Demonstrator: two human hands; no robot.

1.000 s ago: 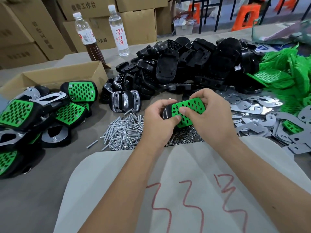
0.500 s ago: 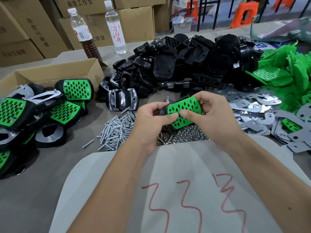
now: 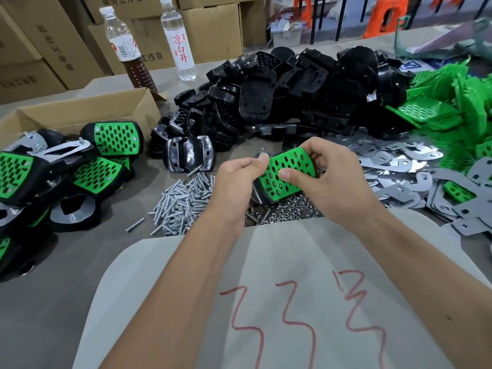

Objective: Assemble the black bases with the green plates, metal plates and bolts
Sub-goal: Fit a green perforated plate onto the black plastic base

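Head view, one frame. I see both hands raised over the grey surface [image 3: 66,262], sharing one workpiece near frame centre: a black base [image 3: 259,194] with a green plate [image 3: 286,173] seated on its top face, tilted so the green side faces the camera.

Left hand [image 3: 237,182]: fingers curled, thumb and forefinger pinched together at the workpiece's 10 o'clock corner. Something small and metallic shows at the fingertips; I cannot tell whether it is a bolt head.

Right hand [image 3: 332,177]: fingers wrapped over the far edge of the workpiece, thumb pressed flat on the green plate at its 3 o'clock side. Firm grip.

Supplies around the workpiece:
- loose bolts [image 3: 183,203] heaped at 9 o'clock, one stray bolt lying apart from the heap toward 8 o'clock
- small nuts [image 3: 292,209] piled directly beneath, at 6 o'clock
- metal plates [image 3: 399,166] spread flat at 3 o'clock
- unassembled black bases [image 3: 306,94] stacked high at 12 o'clock
- spare green plates [image 3: 452,107] heaped at 2 o'clock

Finished units [image 3: 53,177], green over black with metal brackets bolted on, lie in a pile at 9 o'clock, just in front of an open cardboard box [image 3: 87,110]. Two bottles [image 3: 178,41] stand at 11 o'clock, one part-filled with brown liquid, one clear.

A pale sheet with red scrawl [image 3: 292,302] covers the near edge at 6 o'clock, under both forearms.
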